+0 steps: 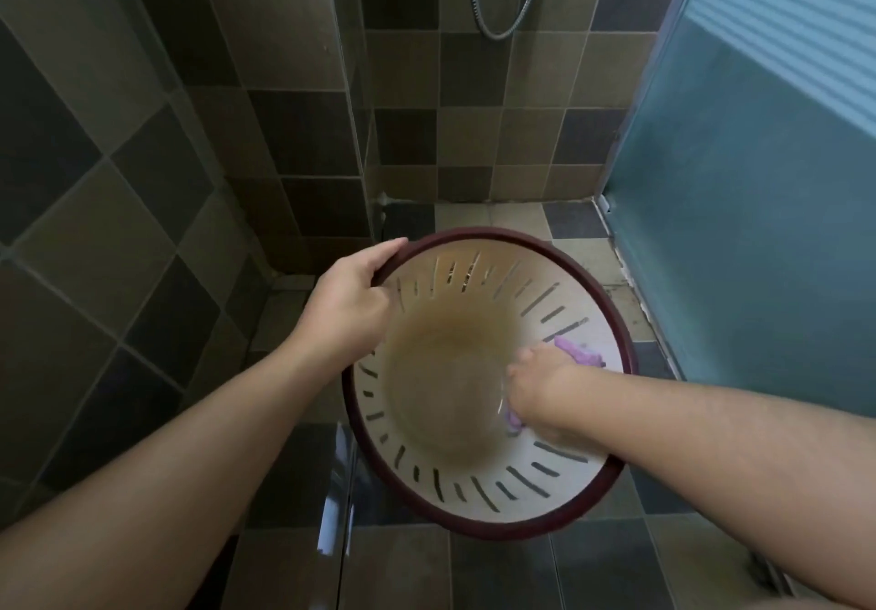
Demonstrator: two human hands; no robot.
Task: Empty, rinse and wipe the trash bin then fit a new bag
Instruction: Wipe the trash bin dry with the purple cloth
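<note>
A round cream trash bin (474, 481) with slotted walls and a dark red rim stands on the tiled floor below me, empty, its bottom stained brown. My left hand (348, 301) grips the rim at the bin's upper left, thumb over the edge. My right hand (542, 384) reaches inside the bin and holds a purple cloth (580, 351) against the right inner wall. Part of the cloth also shows under the hand, lower down.
Tiled walls close in at the left and back. A frosted blue glass door (758, 230) stands at the right on a floor rail. A metal shower hose (502, 7) hangs on the back wall. A shiny glass panel edge (339, 491) rises beside the bin's lower left.
</note>
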